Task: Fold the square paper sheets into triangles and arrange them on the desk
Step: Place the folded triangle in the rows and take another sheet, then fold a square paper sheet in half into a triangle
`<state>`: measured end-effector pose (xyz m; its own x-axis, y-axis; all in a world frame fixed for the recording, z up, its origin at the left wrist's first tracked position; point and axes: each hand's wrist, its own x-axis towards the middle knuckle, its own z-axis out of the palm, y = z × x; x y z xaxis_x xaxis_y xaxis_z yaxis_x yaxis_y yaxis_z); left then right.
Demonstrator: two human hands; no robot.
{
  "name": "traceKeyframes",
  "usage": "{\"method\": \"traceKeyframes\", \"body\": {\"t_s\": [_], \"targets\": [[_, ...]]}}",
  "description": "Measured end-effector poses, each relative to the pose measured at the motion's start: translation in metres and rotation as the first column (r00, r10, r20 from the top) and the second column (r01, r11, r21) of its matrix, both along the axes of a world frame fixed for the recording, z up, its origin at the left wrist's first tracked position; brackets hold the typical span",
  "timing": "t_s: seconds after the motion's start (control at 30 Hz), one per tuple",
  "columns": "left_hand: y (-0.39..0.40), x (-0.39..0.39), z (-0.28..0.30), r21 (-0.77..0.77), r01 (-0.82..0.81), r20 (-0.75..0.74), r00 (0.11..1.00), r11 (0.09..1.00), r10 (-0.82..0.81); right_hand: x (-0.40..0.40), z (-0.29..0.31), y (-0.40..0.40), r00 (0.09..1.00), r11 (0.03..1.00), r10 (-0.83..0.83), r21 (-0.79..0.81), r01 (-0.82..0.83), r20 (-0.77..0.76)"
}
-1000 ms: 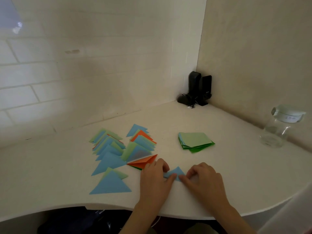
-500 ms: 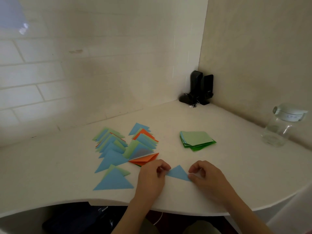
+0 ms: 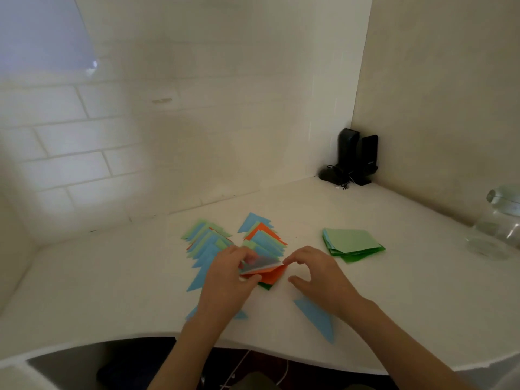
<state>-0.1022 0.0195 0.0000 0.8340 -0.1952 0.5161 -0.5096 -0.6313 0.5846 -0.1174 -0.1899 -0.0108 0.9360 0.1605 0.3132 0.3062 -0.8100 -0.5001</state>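
Observation:
Two overlapping columns of folded triangles lie mid-desk: a mostly blue left column (image 3: 206, 244) and a right column (image 3: 263, 235) of blue, green and orange. My left hand (image 3: 229, 280) pinches the near end of the right column, lifting a grey-blue triangle (image 3: 264, 263) above an orange triangle (image 3: 274, 275). My right hand (image 3: 319, 277) hovers beside the orange tip with fingers loosely curved and holds nothing. The freshly folded blue triangle (image 3: 315, 316) lies on the desk under my right wrist. Another blue triangle (image 3: 242, 315) is mostly hidden under my left forearm. The stack of unfolded green squares (image 3: 351, 243) sits to the right.
A glass jar (image 3: 499, 226) stands at the right edge by the wall. A black device with a cable (image 3: 354, 159) fills the back corner. The desk's curved front edge (image 3: 253, 344) runs just below my forearms. Tiled wall behind.
Both hands let go of the small blue triangle, which now lies near the front edge. They moved up to the right column, where my left hand took hold of its near end.

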Motion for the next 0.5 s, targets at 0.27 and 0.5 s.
{"method": "traceKeyframes", "body": {"t_s": [0.27, 0.5], "targets": [[0.001, 0.023, -0.009, 0.178, -0.046, 0.0, 0.999, 0.983, 0.047, 0.027, -0.005, 0.002, 0.995, 0.997, 0.041, -0.067, -0.047, -0.089], [0.003, 0.035, -0.014, 0.11, -0.077, -0.002, 0.997, 0.991, 0.077, 0.043, -0.001, 0.011, 0.995, 0.998, 0.03, -0.058, -0.036, -0.1]]}}
